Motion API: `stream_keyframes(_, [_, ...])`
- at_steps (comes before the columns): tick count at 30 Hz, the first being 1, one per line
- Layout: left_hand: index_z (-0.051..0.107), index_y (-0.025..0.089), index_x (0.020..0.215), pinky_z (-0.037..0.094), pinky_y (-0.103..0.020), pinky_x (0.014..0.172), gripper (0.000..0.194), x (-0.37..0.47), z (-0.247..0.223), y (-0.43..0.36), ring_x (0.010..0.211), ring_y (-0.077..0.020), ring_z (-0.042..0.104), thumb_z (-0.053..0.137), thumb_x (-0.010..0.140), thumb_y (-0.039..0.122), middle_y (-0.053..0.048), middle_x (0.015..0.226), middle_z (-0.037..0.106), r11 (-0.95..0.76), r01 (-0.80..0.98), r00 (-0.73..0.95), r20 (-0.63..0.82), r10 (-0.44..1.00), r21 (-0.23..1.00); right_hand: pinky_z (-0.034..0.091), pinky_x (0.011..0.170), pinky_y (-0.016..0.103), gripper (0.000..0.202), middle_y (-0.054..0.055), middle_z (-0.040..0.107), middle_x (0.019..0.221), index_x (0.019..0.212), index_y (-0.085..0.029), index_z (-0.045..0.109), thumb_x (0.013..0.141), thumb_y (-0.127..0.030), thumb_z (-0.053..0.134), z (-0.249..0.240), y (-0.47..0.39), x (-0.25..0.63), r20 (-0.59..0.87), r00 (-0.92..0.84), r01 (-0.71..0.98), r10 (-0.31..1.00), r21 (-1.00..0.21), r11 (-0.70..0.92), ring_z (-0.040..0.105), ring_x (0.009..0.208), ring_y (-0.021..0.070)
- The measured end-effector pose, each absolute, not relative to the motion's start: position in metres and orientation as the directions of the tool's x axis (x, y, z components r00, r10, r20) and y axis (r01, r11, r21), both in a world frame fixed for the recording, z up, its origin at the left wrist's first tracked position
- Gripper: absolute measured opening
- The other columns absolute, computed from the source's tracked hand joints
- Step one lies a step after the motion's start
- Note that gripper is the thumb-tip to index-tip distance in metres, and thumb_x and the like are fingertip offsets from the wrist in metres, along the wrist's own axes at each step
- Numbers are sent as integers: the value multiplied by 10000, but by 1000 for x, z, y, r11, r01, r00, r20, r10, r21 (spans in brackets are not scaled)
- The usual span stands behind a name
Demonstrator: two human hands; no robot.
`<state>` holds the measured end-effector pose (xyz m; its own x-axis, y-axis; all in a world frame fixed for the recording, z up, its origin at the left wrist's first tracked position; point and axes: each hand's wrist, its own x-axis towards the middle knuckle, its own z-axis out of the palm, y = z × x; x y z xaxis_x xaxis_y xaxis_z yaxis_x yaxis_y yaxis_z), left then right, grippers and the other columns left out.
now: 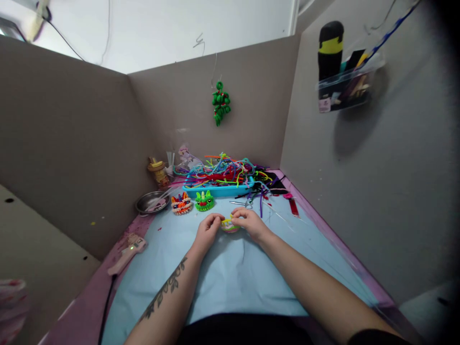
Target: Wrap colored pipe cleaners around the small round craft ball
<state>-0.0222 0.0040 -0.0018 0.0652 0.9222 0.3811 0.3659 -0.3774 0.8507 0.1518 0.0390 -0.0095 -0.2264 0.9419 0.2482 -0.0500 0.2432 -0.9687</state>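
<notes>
A small yellow, white and pink craft piece [230, 226] is held up between both hands near the middle of the blue cloth [230, 273]. My left hand [210, 229] pinches its left edge with thumb and forefinger. On its right side, my right hand [248, 223] grips the yellow upper part with closed fingertips. Beyond the hands sit a green animal-faced craft piece [204, 201] and an orange and white one [181, 203]. Scissors [242, 204] lie just behind my right hand.
A blue tray [219, 191] heaped with colourful pipe cleaners stands at the back. At left are a metal bowl [152, 202], a cup [158, 173] and a pink glue gun [126, 254]. Grey partitions enclose the table; a bin of tools [343, 91] hangs on the right one.
</notes>
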Motion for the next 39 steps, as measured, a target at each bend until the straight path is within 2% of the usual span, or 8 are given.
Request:
stream_keyframes(8, [644,188,849,447,-331,839,153,-13,4,-6,871,-198,600,559,799,305,-58,873,670,-442,445,57,468,882,779,446,736,319,71,28,545,819,623,-177,676,669,-228,659,-4,30,147,332,-286,108,899,-921,374,555,737,160])
stream_keyframes(15, [617,182,688,445,-296,717,190,-13,3,-2,749,-178,570,555,797,325,-31,713,629,-406,473,50,436,899,782,381,839,376,119,34,542,791,620,-206,663,705,-128,632,3,20,144,439,-311,264,843,-812,520,492,872,212])
stream_keyframes(20, [627,152,669,435,-246,552,306,-18,-1,3,568,-136,540,529,815,403,-16,609,626,-392,462,131,376,917,795,339,888,424,142,52,586,839,681,-227,662,761,-125,606,6,14,148,619,-432,362,656,-547,755,473,933,241])
stream_keyframes(22, [625,150,655,448,-259,564,326,-19,-1,3,561,-140,546,525,820,413,-20,601,626,-414,472,150,392,908,778,339,892,426,141,53,595,839,693,-232,664,767,-129,601,6,14,149,650,-459,365,606,-485,795,475,936,243])
stream_keyframes(24, [636,160,709,474,-303,680,280,-19,0,1,691,-174,594,524,828,386,-46,716,659,-449,495,124,451,884,744,352,884,416,141,50,589,831,680,-229,663,760,-130,604,5,15,148,652,-419,354,632,-524,775,483,924,238])
stream_keyframes(28, [648,209,925,398,-392,923,175,-17,4,-8,1012,-228,557,550,821,310,-89,1018,648,-528,561,77,595,800,638,395,818,368,136,28,534,757,614,-211,642,711,-120,616,3,20,146,552,-245,278,797,-748,603,510,849,213])
stream_keyframes(33, [672,248,928,376,-412,911,164,-15,4,-13,920,-225,579,552,819,218,-54,905,701,-588,635,173,650,740,501,437,749,344,133,11,528,750,588,-203,624,717,-181,603,1,23,146,487,-223,227,845,-817,530,540,757,185])
stream_keyframes(39, [680,280,910,319,-414,920,198,-14,1,-12,992,-245,586,545,822,165,-35,846,720,-586,701,196,681,706,406,451,691,315,167,8,536,720,561,-195,611,726,-221,613,-3,27,147,453,-260,218,853,-833,508,553,703,169])
